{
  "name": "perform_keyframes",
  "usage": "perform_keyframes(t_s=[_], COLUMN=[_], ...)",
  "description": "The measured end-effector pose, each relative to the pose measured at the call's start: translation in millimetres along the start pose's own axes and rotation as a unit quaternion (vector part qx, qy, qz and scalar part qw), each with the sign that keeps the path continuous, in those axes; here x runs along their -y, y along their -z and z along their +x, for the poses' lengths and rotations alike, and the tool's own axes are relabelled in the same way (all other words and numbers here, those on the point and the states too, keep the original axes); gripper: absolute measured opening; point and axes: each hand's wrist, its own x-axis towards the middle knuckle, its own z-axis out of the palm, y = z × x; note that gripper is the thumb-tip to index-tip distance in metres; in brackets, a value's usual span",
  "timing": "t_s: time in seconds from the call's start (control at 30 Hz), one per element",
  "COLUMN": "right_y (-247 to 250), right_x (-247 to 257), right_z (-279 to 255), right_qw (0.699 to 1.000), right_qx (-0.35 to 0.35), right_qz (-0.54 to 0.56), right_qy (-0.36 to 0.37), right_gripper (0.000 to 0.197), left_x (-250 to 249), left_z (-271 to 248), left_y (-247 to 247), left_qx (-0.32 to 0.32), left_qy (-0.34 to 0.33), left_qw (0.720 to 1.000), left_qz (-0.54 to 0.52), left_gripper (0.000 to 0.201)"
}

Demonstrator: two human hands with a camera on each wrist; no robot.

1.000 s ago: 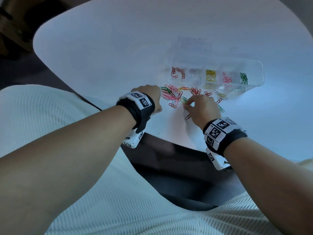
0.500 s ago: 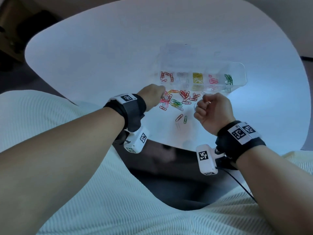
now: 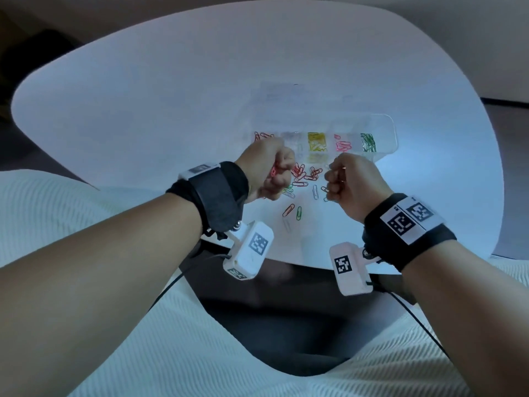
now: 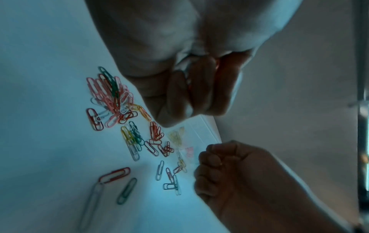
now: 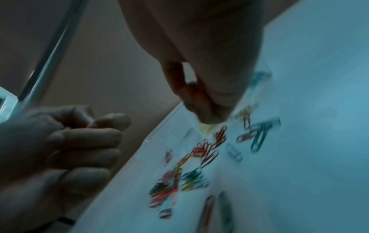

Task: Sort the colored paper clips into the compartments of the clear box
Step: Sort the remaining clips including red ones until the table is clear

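The clear box (image 3: 383,124) lies on the far side of the white table (image 3: 171,110). Its compartments hold red (image 3: 262,136), yellow (image 3: 316,141), pink (image 3: 342,144) and green clips (image 3: 367,142). Loose mixed clips (image 3: 303,176) lie in front of it, also seen from the left wrist (image 4: 111,94). My left hand (image 3: 279,170) hovers above them as a fist, and a pink clip (image 3: 273,171) peeks out of it. My right hand (image 3: 332,179) is curled too. From the right wrist, thumb and forefinger (image 5: 201,100) pinch a small dark wire loop, its colour unclear.
A red clip (image 3: 288,210) and a green clip (image 3: 298,213) lie apart near the table's front edge, with a pale clip just below them. My lap in white ribbed cloth (image 3: 200,353) is right under that edge.
Both hands have risen off the clip pile and closed into fists. The right hand left the green clip area and drew back to the right.
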Motion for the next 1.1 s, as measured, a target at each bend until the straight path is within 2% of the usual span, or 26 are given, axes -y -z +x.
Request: perform_keyframes(t_s=[0.07,0.13,0.17,0.23,0.3,0.37,0.47,0.53,0.63,0.7,0.83,0.93,1.0,1.1], right_y=[5.4,10.1,11.5,14.4,15.1,15.6,18.5,21.8,32.6,41.7,59.4,62.6,59.5,52.0], right_x=[10.0,25.4,34.0,52.4,68.0,76.0,75.4,75.2,73.8,69.2,59.6,56.6,55.7,50.3], right_z=[6.6,11.6,13.7,18.6,21.9,25.9,32.8,32.8,28.9,25.5,22.3,16.3,10.2,5.8], right_qw=[0.987,0.969,0.971,0.986,0.994,0.996,0.990,0.983,0.978,0.980,0.977,0.981,0.982,0.970], right_qx=[-0.040,-0.055,-0.055,-0.059,-0.058,-0.037,-0.013,-0.054,-0.106,-0.113,-0.127,-0.113,-0.091,-0.070], right_qz=[-0.155,-0.233,-0.222,-0.135,-0.047,-0.050,-0.132,-0.155,-0.129,-0.105,-0.102,-0.068,-0.060,-0.157], right_qy=[0.026,0.058,0.069,0.077,0.076,0.068,0.048,0.079,0.126,0.130,0.141,0.142,0.157,0.170], right_gripper=[0.015,0.017,0.020,0.024,0.028,0.036,0.063,0.068,0.057,0.050,0.045,0.030,0.016,0.030], left_x=[2.4,6.6,8.3,6.4,-2.3,-16.6,-39.4,-54.0,-69.9,-74.7,-69.1,-67.8,-67.4,-57.3], left_z=[7.4,14.4,17.0,19.7,22.9,31.0,47.0,59.4,76.8,86.6,91.9,82.8,69.4,44.1], left_y=[-10.1,-19.2,-22.5,-27.8,-32.9,-39.3,-49.5,-56.4,-69.6,-76.7,-76.5,-66.6,-56.0,-38.8], left_qx=[-0.022,-0.039,-0.042,-0.052,-0.068,-0.084,-0.106,-0.118,-0.124,-0.122,-0.085,-0.108,-0.127,-0.140], left_qy=[0.041,0.066,0.061,0.045,0.028,0.005,-0.028,-0.044,-0.061,-0.049,-0.026,-0.049,-0.073,-0.111], left_qw=[0.995,0.982,0.972,0.953,0.943,0.936,0.932,0.936,0.957,0.965,0.978,0.982,0.977,0.957], left_qz=[0.087,0.174,0.221,0.294,0.326,0.343,0.346,0.328,0.256,0.225,0.188,0.149,0.157,0.227], left_gripper=[0.026,0.032,0.032,0.031,0.030,0.028,0.033,0.036,0.030,0.021,0.019,0.013,0.022,0.024])
